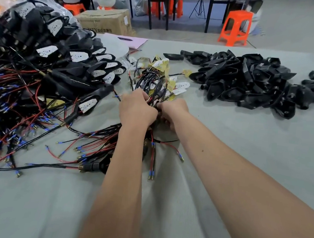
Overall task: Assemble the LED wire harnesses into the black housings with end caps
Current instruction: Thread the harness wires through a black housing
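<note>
A bundle of LED wire harnesses (154, 79) with black and red wires and yellow-white tags lies mid-table. My left hand (137, 109) grips wires at the near end of that bundle. Close beside it, my right hand (172, 110) has curled fingers pinching wires; what lies under the two hands is hidden. Red and black leads with blue-sleeved terminals (153, 157) trail toward me below the hands. A heap of empty black housings (252, 84) sits at the right. Assembled housings with white LED faces (61, 60) are stacked at the left.
Loose red and black leads (6, 122) sprawl over the grey cloth (225, 164) at the left. Pink paper with a pen (129, 40) lies at the far edge. A cardboard box (106, 21), orange stools (236, 28) and seated people stand beyond the table.
</note>
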Action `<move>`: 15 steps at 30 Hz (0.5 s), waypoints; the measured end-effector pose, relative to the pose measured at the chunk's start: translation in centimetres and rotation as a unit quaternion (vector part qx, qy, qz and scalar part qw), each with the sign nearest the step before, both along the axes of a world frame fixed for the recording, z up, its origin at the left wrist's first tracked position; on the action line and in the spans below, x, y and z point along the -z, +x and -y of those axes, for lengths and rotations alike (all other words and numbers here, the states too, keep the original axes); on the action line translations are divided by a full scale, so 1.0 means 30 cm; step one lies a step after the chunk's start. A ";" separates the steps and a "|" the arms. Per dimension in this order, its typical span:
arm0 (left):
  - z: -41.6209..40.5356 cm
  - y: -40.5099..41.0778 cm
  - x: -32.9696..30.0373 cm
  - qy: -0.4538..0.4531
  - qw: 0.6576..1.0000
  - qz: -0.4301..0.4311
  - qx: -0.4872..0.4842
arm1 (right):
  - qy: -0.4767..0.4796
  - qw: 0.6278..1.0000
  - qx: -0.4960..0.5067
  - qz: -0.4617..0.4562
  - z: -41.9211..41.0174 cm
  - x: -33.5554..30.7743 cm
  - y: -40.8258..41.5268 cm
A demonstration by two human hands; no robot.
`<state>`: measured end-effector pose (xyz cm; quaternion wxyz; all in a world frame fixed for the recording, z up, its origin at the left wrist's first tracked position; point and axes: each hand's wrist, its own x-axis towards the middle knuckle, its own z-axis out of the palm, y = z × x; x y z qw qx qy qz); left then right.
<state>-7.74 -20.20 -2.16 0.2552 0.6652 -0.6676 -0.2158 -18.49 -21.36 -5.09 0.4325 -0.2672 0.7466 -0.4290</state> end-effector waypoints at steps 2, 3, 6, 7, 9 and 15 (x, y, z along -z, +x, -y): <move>-0.001 0.004 -0.003 0.006 1.000 0.002 0.000 | 0.002 0.998 -0.012 -0.069 -0.015 0.004 -0.022; -0.001 0.004 -0.004 0.009 1.000 -0.001 -0.002 | -0.002 0.992 -0.019 -0.123 -0.029 0.001 -0.037; -0.012 -0.006 -0.013 -0.018 0.999 -0.028 -0.004 | -0.054 0.982 0.006 -0.183 -0.075 -0.002 -0.091; -0.018 -0.015 -0.016 -0.047 0.998 -0.039 -0.005 | -0.095 0.983 0.028 -0.153 -0.090 -0.004 -0.113; -0.035 -0.049 -0.019 -0.112 0.991 -0.070 0.003 | -0.171 0.979 0.077 -0.081 -0.128 -0.017 -0.168; -0.071 -0.251 0.030 -0.083 0.980 -0.142 0.109 | -0.311 0.935 0.160 0.065 -0.354 -0.037 -0.369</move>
